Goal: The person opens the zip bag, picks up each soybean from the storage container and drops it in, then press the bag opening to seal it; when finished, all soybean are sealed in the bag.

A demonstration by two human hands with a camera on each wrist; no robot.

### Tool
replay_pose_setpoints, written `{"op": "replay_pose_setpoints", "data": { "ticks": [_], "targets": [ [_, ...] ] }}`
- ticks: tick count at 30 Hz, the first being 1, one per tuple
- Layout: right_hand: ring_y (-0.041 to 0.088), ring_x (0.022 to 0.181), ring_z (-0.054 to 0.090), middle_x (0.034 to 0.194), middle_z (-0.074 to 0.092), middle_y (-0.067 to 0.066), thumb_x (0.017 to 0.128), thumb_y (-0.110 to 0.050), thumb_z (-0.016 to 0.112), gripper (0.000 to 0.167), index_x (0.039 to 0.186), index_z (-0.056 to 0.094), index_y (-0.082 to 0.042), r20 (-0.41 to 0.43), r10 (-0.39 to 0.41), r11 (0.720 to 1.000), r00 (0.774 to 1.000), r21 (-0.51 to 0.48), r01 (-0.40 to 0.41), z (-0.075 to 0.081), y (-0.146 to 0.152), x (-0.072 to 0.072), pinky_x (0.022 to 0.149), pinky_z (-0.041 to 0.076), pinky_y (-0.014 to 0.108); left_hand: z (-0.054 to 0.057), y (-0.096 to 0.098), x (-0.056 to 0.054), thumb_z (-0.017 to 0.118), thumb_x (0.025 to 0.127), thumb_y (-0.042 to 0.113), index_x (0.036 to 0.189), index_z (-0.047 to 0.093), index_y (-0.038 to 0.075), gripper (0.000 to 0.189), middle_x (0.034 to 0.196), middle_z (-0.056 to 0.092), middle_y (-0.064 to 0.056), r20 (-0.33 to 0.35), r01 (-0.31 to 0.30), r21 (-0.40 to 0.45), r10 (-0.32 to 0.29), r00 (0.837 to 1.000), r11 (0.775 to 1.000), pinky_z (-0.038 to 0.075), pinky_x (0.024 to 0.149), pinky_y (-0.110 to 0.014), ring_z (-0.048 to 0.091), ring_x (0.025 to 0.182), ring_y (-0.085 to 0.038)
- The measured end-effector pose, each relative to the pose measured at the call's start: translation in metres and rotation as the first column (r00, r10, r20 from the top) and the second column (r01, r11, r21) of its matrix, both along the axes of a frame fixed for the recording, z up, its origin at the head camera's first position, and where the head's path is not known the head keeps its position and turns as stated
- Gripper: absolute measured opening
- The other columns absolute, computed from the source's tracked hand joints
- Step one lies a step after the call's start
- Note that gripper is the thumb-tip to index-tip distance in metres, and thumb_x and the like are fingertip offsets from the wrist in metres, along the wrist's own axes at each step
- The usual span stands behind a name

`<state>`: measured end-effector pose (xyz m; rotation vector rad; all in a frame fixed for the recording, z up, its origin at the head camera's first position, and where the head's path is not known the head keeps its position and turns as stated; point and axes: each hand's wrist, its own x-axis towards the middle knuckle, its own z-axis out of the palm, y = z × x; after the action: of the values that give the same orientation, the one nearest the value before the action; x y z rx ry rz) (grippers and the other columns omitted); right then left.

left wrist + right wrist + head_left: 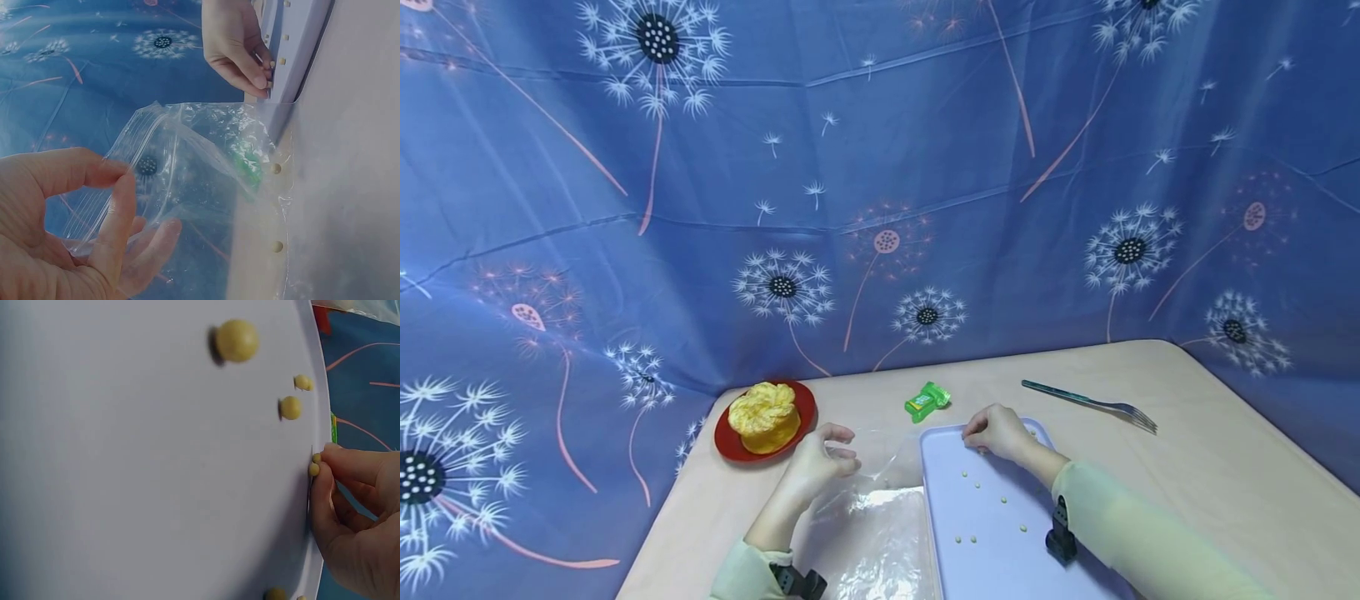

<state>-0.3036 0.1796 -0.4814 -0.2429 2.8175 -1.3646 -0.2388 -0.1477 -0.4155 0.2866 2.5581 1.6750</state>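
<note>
My left hand (820, 462) pinches the zip edge of a clear plastic zip bag (880, 533) between thumb and forefinger. The left wrist view shows the bag hanging from that pinch, with two round beans (277, 169) by its far seam. To the right lies a lilac tray (947, 508) with several small yellowish beans (1003, 500) scattered on it. Over the tray's far left part is my right hand (1000, 433). In the right wrist view, its thumb and forefinger pinch a bean (317, 458) at the rim, and another bean (314, 469) sits right beside the fingertips.
A red plate (808, 408) holding a yellow bun-like food (765, 417) stands at the back left. A small green wrapped packet (927, 402) lies behind the tray. A fork (1090, 404) rests at the back right. A blue dandelion-print curtain (880, 167) hangs behind the table.
</note>
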Motion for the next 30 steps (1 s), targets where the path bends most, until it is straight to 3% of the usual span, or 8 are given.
{"op": "replay_pose_setpoints", "data": {
  "ticks": [7,13,20,25,30],
  "targets": [
    [0.011,0.056,0.057,0.063,0.064,-0.004,0.081,-0.001,0.08,0.013,0.074,0.075,-0.01,-0.02,-0.019,0.998,1.0,0.068,0.02,-0.001,-0.002,0.0,0.058,0.047,0.026,-0.001,0.0,0.0,0.078,0.078,0.0,0.118,0.061,-0.005,0.043,0.103,0.07,-0.017,0.0,-0.009,-0.007,0.009,1.0,1.0,0.061,0.076,-0.038,0.071,0.093,-0.03],
    [0.012,0.057,0.059,0.065,0.067,-0.002,0.081,-0.002,0.08,0.008,0.076,0.076,-0.007,-0.024,-0.018,1.0,1.0,0.022,0.019,0.003,-0.003,-0.002,0.055,0.049,0.025,-0.002,0.0,0.0,0.078,0.078,0.0,0.12,0.059,-0.008,0.046,0.104,0.07,-0.018,0.001,-0.004,-0.001,0.004,1.0,1.0,0.061,0.076,-0.038,0.071,0.092,-0.03],
    [0.012,0.069,0.062,0.083,0.073,-0.001,0.086,-0.007,0.079,0.002,0.086,0.08,-0.005,-0.048,0.02,0.996,0.999,-0.09,-0.024,0.028,-0.017,-0.003,0.061,0.053,0.028,-0.001,0.0,0.0,0.078,0.078,0.0,0.119,0.06,-0.008,0.045,0.105,0.07,-0.022,-0.003,-0.003,0.001,0.003,1.0,1.0,0.061,0.076,-0.039,0.072,0.092,-0.03],
    [0.01,0.072,0.065,0.082,0.075,-0.001,0.086,-0.009,0.08,0.005,0.088,0.08,-0.004,-0.106,0.087,0.988,0.991,-0.118,-0.099,0.05,-0.042,0.001,0.064,0.054,0.026,0.0,0.0,0.001,0.077,0.078,0.0,0.118,0.061,-0.006,0.044,0.104,0.07,-0.02,0.001,-0.003,-0.006,0.003,1.0,1.0,0.061,0.075,-0.039,0.071,0.091,-0.029],
    [0.009,0.077,0.065,0.085,0.075,-0.002,0.086,-0.011,0.081,0.006,0.087,0.08,-0.005,-0.169,0.185,0.968,0.968,-0.14,-0.21,0.068,-0.071,0.008,0.068,0.054,0.025,0.0,0.0,0.0,0.077,0.079,0.0,0.118,0.061,-0.005,0.043,0.102,0.071,-0.019,-0.001,-0.004,-0.019,0.004,1.0,1.0,0.061,0.074,-0.039,0.072,0.09,-0.029]
  ]
}}
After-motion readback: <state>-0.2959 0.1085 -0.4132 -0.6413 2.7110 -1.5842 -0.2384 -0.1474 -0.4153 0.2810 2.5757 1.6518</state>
